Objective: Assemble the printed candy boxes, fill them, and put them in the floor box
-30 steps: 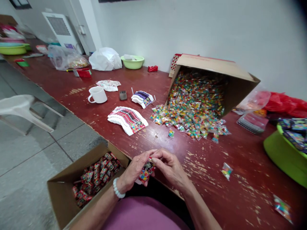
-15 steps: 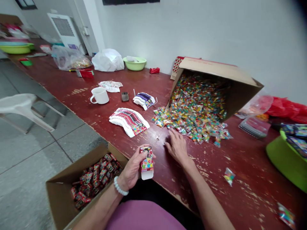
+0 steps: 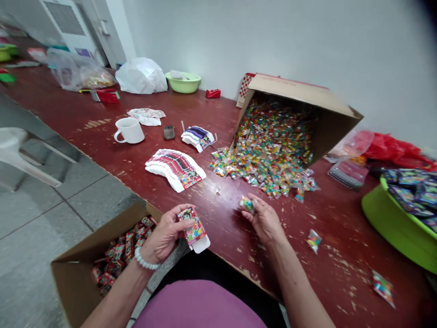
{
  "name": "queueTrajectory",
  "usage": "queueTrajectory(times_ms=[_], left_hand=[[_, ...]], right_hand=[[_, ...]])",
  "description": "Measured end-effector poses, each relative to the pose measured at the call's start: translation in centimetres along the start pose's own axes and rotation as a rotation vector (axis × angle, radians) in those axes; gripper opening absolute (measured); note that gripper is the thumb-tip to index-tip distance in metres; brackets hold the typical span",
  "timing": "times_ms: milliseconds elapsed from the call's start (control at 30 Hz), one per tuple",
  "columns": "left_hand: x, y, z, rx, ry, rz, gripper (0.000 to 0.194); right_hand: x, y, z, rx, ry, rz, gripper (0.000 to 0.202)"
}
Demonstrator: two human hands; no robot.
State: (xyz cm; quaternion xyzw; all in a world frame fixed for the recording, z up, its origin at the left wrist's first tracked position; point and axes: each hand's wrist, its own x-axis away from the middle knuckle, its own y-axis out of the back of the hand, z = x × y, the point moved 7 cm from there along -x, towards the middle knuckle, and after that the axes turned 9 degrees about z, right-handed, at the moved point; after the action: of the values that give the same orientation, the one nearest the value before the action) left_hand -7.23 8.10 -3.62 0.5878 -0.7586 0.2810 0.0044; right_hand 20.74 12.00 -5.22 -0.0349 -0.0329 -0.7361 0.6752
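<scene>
My left hand (image 3: pixel 169 232) is closed around a small red printed candy box (image 3: pixel 194 226), whose white end flap sticks out toward my lap. Between the thumb and fingers of my right hand (image 3: pixel 264 218) is a small clear candy packet (image 3: pixel 246 204) with colourful pieces inside. Past the right hand, a heap of similar packets (image 3: pixel 269 171) spills from a cardboard carton (image 3: pixel 307 89) tipped on its side. Flat red boxes (image 3: pixel 175 168) lie fanned in a stack on the table, with a smaller purple stack (image 3: pixel 199 137) behind them.
At lower left, an open carton (image 3: pixel 68 282) holds several filled red boxes. A white mug (image 3: pixel 131 130) stands on the red table (image 3: pixel 218 218). Two loose packets (image 3: pixel 314 240) lie at right, near a green basin (image 3: pixel 392 228) of dark packages. A white stool (image 3: pixel 20 150) is at left.
My right hand has picked up a candy packet and drawn back from the heap. My left hand has tilted the red box and moved slightly left in view. The camera has shifted.
</scene>
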Motion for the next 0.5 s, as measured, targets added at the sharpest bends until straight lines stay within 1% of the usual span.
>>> queueTrajectory(times_ms=[67, 133, 200, 333, 433, 500], left_hand=[[-0.1, -0.1, 0.1, -0.048, 0.005, 0.009, 0.042], [-0.1, -0.2, 0.2, -0.059, -0.004, 0.009, 0.038], [-0.1, -0.3, 0.4, -0.031, -0.011, 0.012, 0.037], [0.4, -0.7, 0.8, 0.053, 0.000, 0.033, 0.040], [0.7, -1.0, 0.8, 0.100, 0.023, 0.045, 0.048], [0.9, -1.3, 0.8, 0.119, 0.037, 0.071, 0.048]], right_hand=[[1.4, -1.1, 0.5, -0.226, -0.095, 0.061, 0.037], [2.9, -2.6, 1.1, -0.472, -0.199, 0.135, 0.036], [4.3, -4.0, 2.0, -0.583, -0.253, 0.195, 0.037], [6.1, -5.5, 2.8, -0.577, -0.274, 0.265, 0.043], [6.8, -5.7, 2.8, -0.520, -0.255, 0.273, 0.041], [7.1, -5.7, 2.8, -0.439, -0.226, 0.264, 0.040]])
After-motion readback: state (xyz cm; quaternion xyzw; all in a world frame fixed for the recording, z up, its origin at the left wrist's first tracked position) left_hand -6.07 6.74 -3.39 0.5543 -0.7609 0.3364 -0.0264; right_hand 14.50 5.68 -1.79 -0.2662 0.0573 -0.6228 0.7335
